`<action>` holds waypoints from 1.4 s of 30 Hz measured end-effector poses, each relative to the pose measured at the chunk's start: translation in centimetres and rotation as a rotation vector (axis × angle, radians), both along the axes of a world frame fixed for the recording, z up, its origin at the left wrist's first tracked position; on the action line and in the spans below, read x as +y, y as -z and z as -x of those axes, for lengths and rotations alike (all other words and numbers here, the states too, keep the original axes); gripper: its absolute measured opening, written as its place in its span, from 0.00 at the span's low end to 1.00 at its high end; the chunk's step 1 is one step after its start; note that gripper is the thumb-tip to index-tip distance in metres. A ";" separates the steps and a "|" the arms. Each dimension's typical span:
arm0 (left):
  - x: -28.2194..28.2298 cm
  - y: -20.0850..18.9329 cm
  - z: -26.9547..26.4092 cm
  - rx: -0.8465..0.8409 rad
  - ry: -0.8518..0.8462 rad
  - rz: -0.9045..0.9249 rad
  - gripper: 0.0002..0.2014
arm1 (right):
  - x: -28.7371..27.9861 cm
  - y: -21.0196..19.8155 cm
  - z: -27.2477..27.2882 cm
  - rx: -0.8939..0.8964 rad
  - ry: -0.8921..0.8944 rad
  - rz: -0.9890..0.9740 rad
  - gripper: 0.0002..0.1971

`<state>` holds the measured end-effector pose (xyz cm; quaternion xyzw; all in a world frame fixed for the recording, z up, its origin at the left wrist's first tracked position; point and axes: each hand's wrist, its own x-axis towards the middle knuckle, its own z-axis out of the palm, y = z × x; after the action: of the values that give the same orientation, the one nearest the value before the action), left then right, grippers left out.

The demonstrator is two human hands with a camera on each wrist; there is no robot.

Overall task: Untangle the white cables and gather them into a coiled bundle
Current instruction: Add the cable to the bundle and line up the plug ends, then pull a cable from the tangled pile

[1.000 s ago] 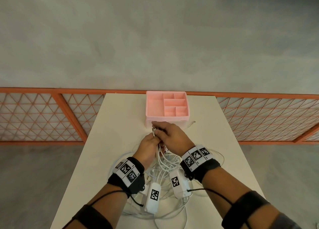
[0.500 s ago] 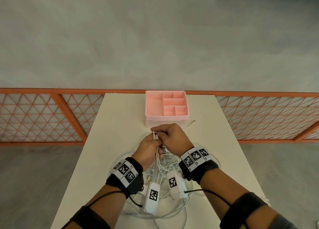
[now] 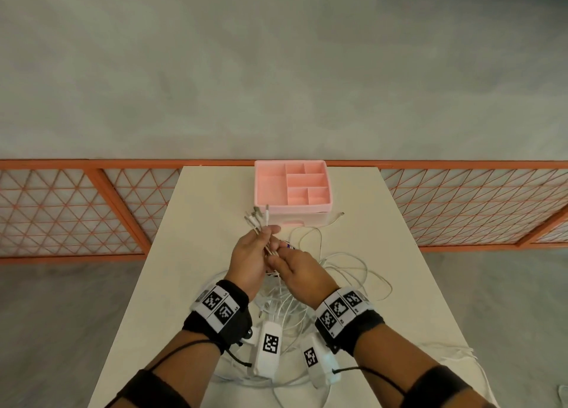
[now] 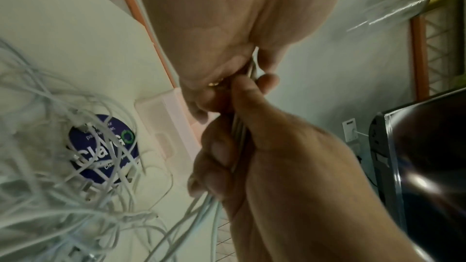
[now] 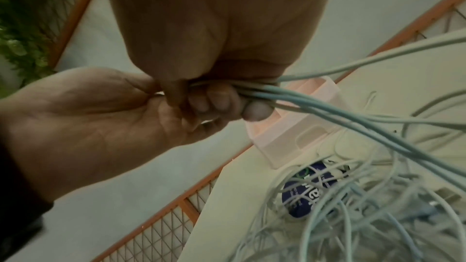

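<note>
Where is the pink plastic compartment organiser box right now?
In the head view the pink plastic compartment organiser box sits centred at the white table's far edge, just beyond the left hand holding the white cables.

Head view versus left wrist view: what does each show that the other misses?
Only the head view shows the cable plug ends fanned out above the left hand, the pink organizer's compartments, and one stray plug lying beside it. Only the left wrist view shows a round blue sticker under the tangle and a dark screen. Both show the two hands gripping the same bunch of cables, the right hand just below the left.
</note>
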<state>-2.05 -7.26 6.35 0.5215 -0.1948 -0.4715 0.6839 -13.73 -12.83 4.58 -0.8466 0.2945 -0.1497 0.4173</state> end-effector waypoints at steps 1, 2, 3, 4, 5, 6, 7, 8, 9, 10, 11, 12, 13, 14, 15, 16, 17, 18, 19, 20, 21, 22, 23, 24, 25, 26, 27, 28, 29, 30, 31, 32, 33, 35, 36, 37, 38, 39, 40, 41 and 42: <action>0.0 -0.1 0.2 0.005 -0.004 0.003 0.13 | -0.1 -0.2 0.0 0.018 -0.023 0.026 0.14; -0.1 -0.3 0.2 0.035 -0.025 0.022 0.14 | -0.3 -0.2 0.1 0.038 -0.041 0.051 0.14; -0.2 -0.6 0.1 0.086 -0.058 0.056 0.14 | -0.7 0.0 0.4 0.065 -0.049 0.066 0.13; -0.3 -0.9 -0.3 0.146 -0.098 0.099 0.14 | -1.1 0.2 1.0 0.096 -0.048 0.072 0.13; -0.4 -1.3 -0.9 0.197 -0.132 0.138 0.14 | -1.6 0.5 1.7 0.135 -0.038 0.066 0.12; -0.4 -1.7 -1.6 0.223 -0.158 0.163 0.15 | -2.2 0.8 2.7 0.168 -0.025 0.061 0.11; -0.4 -2.1 -2.3 0.226 -0.173 0.167 0.15 | -2.8 1.2 3.8 0.195 -0.008 0.057 0.11; -0.4 -2.3 -3.0 0.212 -0.178 0.159 0.16 | -3.3 1.4 4.9 0.226 0.013 0.052 0.11; -0.3 -2.3 -3.5 0.191 -0.175 0.145 0.16 | -3.7 1.7 6.0 0.260 0.038 0.042 0.11; -0.2 -2.3 -3.9 0.161 -0.168 0.128 0.16 | -4.1 2.0 7.1 0.295 0.067 0.028 0.11; -0.2 -2.1 -4.0 0.122 -0.161 0.107 0.16 | -4.5 2.3 8.0 0.316 0.097 0.011 0.11; -0.1 -1.8 -4.0 0.078 -0.153 0.082 0.16 | -4.9 2.6 8.9 0.335 0.127 -0.010 0.11; -0.1 -1.6 -3.8 0.035 -0.145 0.058 0.16 | -5.3 3.0 9.8 0.352 0.149 -0.036 0.10; -0.1 -1.4 -3.5 -0.006 -0.133 0.034 0.15 | -5.6 3.2 10.6 0.382 0.164 -0.058 0.10; -0.1 -1.2 -3.3 -0.047 -0.116 0.011 0.15 | -6.1 3.6 11.5 0.422 0.177 -0.073 0.09; 0.0 -1.0 -3.1 -0.092 -0.093 -0.011 0.15 | -6.4 3.9 12.5 0.467 0.192 -0.076 0.09; 0.0 -0.8 -3.0 -0.132 -0.067 -0.031 0.15 | -6.9 4.3 13.4 0.504 0.227 -0.061 0.09; 0.1 -0.6 -2.8 -0.167 -0.037 -0.050 0.15 | -7.2 4.6 14.4 0.545 0.287 -0.013 0.08; 0.2 -0.4 -2.7 -0.197 -0.007 -0.070 0.15 | -7.7 5.0 15.4 0.597 0.369 0.066 0.06; 0.2 -0.2 -2.6 -0.222 0.019 -0.089 0.15 | -8.0 4.9 16.2 0.653 0.470 0.136 0.04; 0.2 0.0 -2.5 -0.242 0.041 -0.102 0.14 | -8.6 5.1 17.0 0.681 0.582 0.165 0.03; 0.2 0.1 -2.3 -0.259 0.057 -0.110 0.14 | -9.2 4.9 17.5 0.676 0.678 0.145 0.04; 0.1 0.1 -2.2 -0.273 0.066 -0.113 0.14 | -10.0 4.8 17.8 0.607 0.757 0.071 0.07; 0.0 0.2 -2.0 -0.287 0.070 -0.111 0.14 | -10.7 4.3 17.7 0.469 0.805 -0.057 0.09; -0.2 0.2 -1.7 -0.299 0.073 -0.110 0.14 | -11.2 3.9 17.3 0.288 0.822 -0.197 0.11; -0.4 0.2 -1.4 -0.312 0.075 -0.109 0.14 | -11.4 3.1 16.7 0.122 0.841 -0.316 0.14; -0.7 0.2 -1.0 -0.324 0.075 -0.107 0.14 | -11.4 2.1 15.8 -0.026 0.852 -0.401 0.16; -0.9 0.2 -0.6 -0.332 0.072 -0.103 0.14 | -11.1 0.9 14.7 -0.145 0.845 -0.454 0.17; -1.2 0.1 -0.2 -0.337 0.069 -0.099 0.14 | -10.6 -0.4 13.6 -0.245 0.812 -0.479 0.16; -1.4 0.1 0.2 -0.336 0.064 -0.098 0.14 | -10.0 -1.7 12.4 -0.314 0.756 -0.488 0.15; -1.7 0.0 0.6 -0.327 0.060 -0.100 0.13 | -9.4 -2.5 11.3 -0.363 0.695 -0.488 0.14; -1.9 0.0 1.0 -0.310 0.058 -0.102 0.13 | -8.7 -3.3 10.3 -0.387 0.629 -0.468 0.13; -2.2 -0.1 1.3 -0.287 0.059 -0.101 0.12 | -8.0 -3.8 9.3 -0.401 0.565 -0.446 0.13; -2.6 -0.4 1.9 -0.266 0.069 -0.103 0.11 | -6.3 -4.4 7.3 -0.419 0.437 -0.415 0.11; -2.9 -0.5 2.1 -0.267 0.072 -0.109 0.11 | -5.4 -4.5 6.4 -0.423 0.374 -0.406 0.09; -3.1 -0.6 2.2 -0.265 0.073 -0.117 0.11 | -4.6 -4.4 5.6 -0.426 0.316 -0.409 0.08; -3.2 -0.8 2.2 -0.255 0.075 -0.123 0.12 | -3.7 -4.2 5.0 -0.428 0.264 -0.410 0.08; -3.3 -0.8 2.2 -0.241 0.077 -0.125 0.12 | -3.1 -3.9 4.5 -0.429 0.225 -0.408 0.08; -3.2 -0.9 2.1 -0.231 0.082 -0.123 0.12 | -2.6 -3.6 4.1 -0.423 0.204 -0.399 0.08; -3.2 -0.9 2.0 -0.228 0.085 -0.126 0.11 | -2.3 -3.4 3.9 -0.413 0.201 -0.394 0.08; -3.1 -0.9 1.8 -0.229 0.079 -0.131 0.10 | -2.2 -3.2 3.8 -0.390 0.211 -0.395 0.08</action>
<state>-3.82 -10.32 7.27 0.6073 -0.2607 -0.4474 0.6026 -17.57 -15.06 7.81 -0.6690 0.3184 -0.2916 0.6049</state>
